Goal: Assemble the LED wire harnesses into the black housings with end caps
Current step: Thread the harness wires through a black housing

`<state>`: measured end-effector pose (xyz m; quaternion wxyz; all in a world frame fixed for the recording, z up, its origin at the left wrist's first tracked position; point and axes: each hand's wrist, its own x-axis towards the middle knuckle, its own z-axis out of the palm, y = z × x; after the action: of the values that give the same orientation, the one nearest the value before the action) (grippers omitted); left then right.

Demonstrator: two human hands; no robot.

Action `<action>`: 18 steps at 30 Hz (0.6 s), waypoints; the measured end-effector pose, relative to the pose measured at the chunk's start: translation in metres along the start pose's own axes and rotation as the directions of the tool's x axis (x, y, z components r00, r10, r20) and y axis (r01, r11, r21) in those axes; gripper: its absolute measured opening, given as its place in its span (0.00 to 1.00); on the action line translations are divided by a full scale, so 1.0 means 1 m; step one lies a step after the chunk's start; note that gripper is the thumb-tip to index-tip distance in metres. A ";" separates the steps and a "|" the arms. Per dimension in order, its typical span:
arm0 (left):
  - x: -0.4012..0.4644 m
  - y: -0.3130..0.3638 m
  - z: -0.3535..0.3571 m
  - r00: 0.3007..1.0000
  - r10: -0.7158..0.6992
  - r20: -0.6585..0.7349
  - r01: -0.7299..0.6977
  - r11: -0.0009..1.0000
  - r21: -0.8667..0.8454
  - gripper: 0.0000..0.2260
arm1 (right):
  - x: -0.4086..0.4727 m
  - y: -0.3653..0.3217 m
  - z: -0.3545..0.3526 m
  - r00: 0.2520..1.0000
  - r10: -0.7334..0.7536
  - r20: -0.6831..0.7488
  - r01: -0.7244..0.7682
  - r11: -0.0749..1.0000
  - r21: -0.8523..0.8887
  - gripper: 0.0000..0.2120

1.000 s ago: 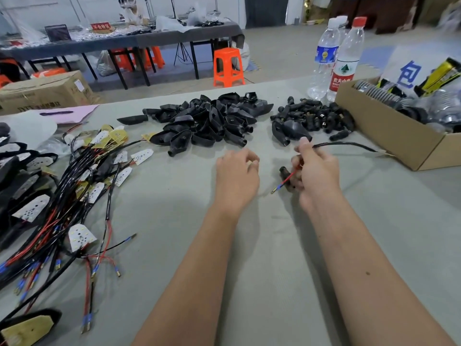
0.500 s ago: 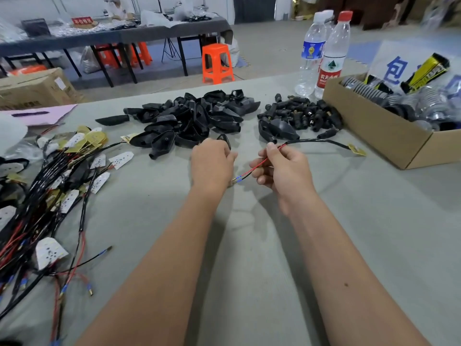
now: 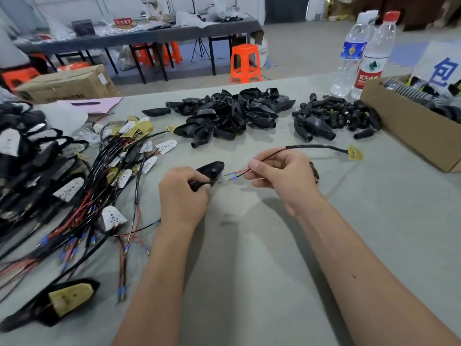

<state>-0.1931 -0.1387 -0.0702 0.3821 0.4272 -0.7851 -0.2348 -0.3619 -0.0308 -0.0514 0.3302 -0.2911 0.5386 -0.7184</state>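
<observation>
A black housing [image 3: 208,174] is gripped by the left hand [image 3: 183,196], with the fingers curled round its narrow end. The wide end of the housing points to 2 o'clock, toward the other hand. A wire [image 3: 264,159] is pinched between the thumb and first finger of the right hand [image 3: 284,176]. The other fingers of that hand are curled in loosely. Two thin ends with blue tips [image 3: 232,174] stick out from the pinch toward 9 o'clock. They sit just beside the open end of the housing but are not touching it. The rest of the wire runs off to 2 o'clock and ends in a small yellow board [image 3: 354,153], which lies flat on the table [image 3: 249,258].

From the hands, a heap of black housings [image 3: 232,113] is seen at 12 o'clock. A smaller heap of black caps [image 3: 339,114] lies at 1 o'clock. A cardboard box [image 3: 414,131] stands at 2 o'clock by the right edge of the table, with two water bottles [image 3: 361,53] behind it. A big tangle of wires [image 3: 82,186] fills the table at 9 o'clock. Bare grey table is seen at 6 o'clock, under and between the arms.
</observation>
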 end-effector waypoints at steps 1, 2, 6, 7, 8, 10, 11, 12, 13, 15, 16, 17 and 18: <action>-0.003 0.000 -0.001 1.000 -0.006 0.016 0.007 1.000 -0.026 0.08 | -0.001 0.002 0.003 1.000 -0.002 -0.001 0.003 1.000 0.005 0.04; -0.005 0.001 -0.001 0.999 -0.012 0.034 0.014 0.998 -0.055 0.08 | -0.002 0.003 0.006 1.000 -0.006 -0.006 0.006 1.000 0.028 0.04; -0.011 0.008 0.002 0.995 -0.021 0.094 0.039 0.980 -0.196 0.13 | -0.001 0.012 0.013 0.998 0.001 -0.065 0.011 0.982 0.188 0.05; -0.012 0.010 0.004 0.995 -0.020 0.093 0.040 0.976 -0.215 0.14 | -0.001 0.015 0.013 0.996 0.001 -0.088 0.016 0.983 0.185 0.06; -0.013 0.012 0.005 0.996 -0.024 0.088 0.044 0.972 -0.233 0.16 | -0.001 0.019 0.014 0.994 -0.002 -0.108 0.020 0.986 0.168 0.06; -0.014 0.015 0.007 0.994 -0.039 0.098 0.065 0.958 -0.279 0.20 | 0.001 0.025 0.014 0.990 -0.007 -0.141 0.023 0.994 0.111 0.08; -0.015 0.016 0.008 0.993 -0.038 0.109 0.068 0.954 -0.293 0.22 | 0.002 0.027 0.013 0.988 -0.013 -0.155 0.021 0.998 0.053 0.08; -0.015 0.016 0.009 0.993 -0.031 0.116 0.064 0.954 -0.294 0.23 | 0.003 0.029 0.012 0.986 -0.023 -0.167 0.020 1.000 -0.022 0.08; -0.015 0.016 0.009 0.992 -0.025 0.121 0.060 0.955 -0.290 0.24 | 0.003 0.030 0.012 0.984 -0.036 -0.175 0.020 0.996 -0.090 0.08; -0.014 0.016 0.011 0.991 -0.027 0.131 0.065 0.954 -0.293 0.24 | 0.004 0.031 0.012 0.983 -0.050 -0.179 0.024 0.990 -0.140 0.08; -0.013 0.015 0.011 0.991 -0.033 0.133 0.071 0.952 -0.297 0.24 | 0.004 0.031 0.012 0.984 -0.050 -0.168 0.029 0.992 -0.124 0.09; -0.012 0.015 0.011 0.990 -0.041 0.133 0.079 0.951 -0.299 0.23 | 0.003 0.031 0.013 0.987 -0.046 -0.151 0.032 0.995 -0.092 0.08; -0.012 0.014 0.010 0.990 -0.047 0.133 0.086 0.949 -0.304 0.23 | 0.003 0.031 0.015 0.991 -0.035 -0.131 0.029 0.998 -0.052 0.08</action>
<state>-0.2039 -0.1209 -0.0712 0.3864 0.3729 -0.7462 -0.3934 -0.3471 -0.0477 -0.0775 0.2749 -0.2598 0.5724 -0.7275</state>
